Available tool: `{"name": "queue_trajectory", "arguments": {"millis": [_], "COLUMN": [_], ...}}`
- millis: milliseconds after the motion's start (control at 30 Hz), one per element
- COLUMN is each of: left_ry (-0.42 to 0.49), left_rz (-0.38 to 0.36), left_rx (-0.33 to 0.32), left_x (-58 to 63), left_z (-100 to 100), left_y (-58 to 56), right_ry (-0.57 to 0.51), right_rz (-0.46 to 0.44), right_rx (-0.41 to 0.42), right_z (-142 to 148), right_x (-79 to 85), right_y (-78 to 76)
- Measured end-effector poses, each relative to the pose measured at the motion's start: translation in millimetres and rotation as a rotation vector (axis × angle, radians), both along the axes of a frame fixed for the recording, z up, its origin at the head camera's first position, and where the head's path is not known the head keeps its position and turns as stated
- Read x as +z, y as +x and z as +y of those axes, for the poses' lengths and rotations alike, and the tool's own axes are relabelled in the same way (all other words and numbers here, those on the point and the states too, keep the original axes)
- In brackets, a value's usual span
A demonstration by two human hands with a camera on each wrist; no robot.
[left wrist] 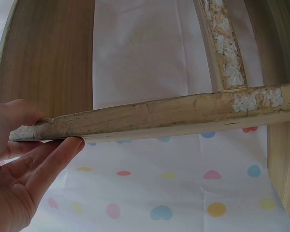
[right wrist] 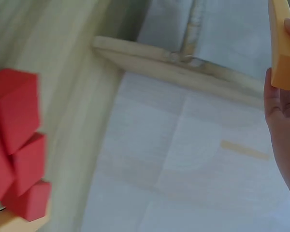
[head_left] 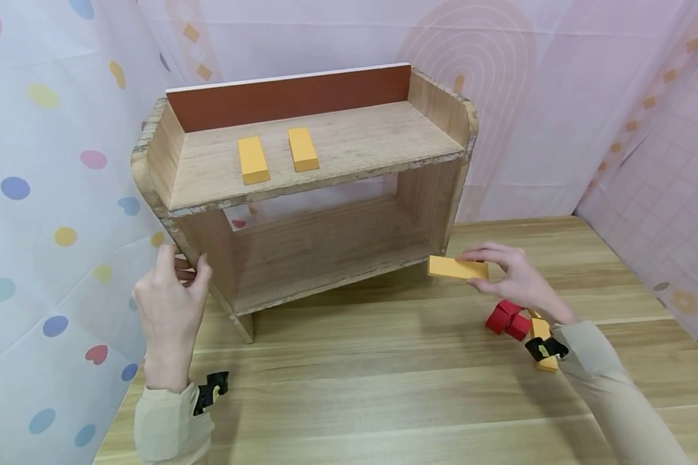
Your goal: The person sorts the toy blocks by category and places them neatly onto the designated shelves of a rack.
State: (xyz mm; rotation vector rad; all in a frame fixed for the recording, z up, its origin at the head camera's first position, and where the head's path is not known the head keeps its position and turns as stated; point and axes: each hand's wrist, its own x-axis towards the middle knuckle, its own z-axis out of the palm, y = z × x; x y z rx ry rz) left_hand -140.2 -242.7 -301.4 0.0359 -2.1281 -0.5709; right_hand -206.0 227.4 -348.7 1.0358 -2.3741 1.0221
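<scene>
A small two-tier wooden shelf (head_left: 326, 239) with worn edges stands on the table, a reddish-brown board along its back. My left hand (head_left: 174, 290) grips the front edge of its left side panel; in the left wrist view, thumb and fingers lie on either side of that panel (left wrist: 150, 116). My right hand (head_left: 514, 278) pinches a yellow rectangular block (head_left: 456, 267) in the air, just in front of the shelf's lower right corner. Two more yellow blocks (head_left: 253, 160) lie side by side on the upper board, left of its middle.
Several red blocks (head_left: 507, 319) sit in a cluster on the table below my right wrist, with yellow blocks (head_left: 539, 329) beside them, partly hidden by the wrist. Wood-grain tabletop (head_left: 349, 381) extends in front of the shelf. Patterned cloth (head_left: 52, 194) hangs at the left, back and right.
</scene>
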Motion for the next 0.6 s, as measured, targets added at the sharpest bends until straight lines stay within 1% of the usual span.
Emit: {"name": "queue_trajectory", "arguments": {"millis": [133, 267, 367, 600], "left_ry": [-0.001, -0.002, -0.006, -0.006], "left_rz": [-0.001, -0.001, -0.002, -0.006], "left_rx": [0.004, 0.004, 0.007, 0.007], "left_x": [-0.2, 0.1, 0.4, 0.2], "left_z": [0, 0, 0, 0], "left_y": [0.6, 1.1, 1.3, 0.8], "right_ry": [-0.075, -0.17, -0.23, -0.344], "right_rz": [0.034, 0.034, 0.04, 0.031], "right_rx": [0.043, 0.111, 0.143, 0.117], "right_z": [-8, -16, -22, -36], "right_x": [10.4, 23.3, 33.4, 55.2], "right_y": [-5.3, -8.2, -9.1, -10.0]}}
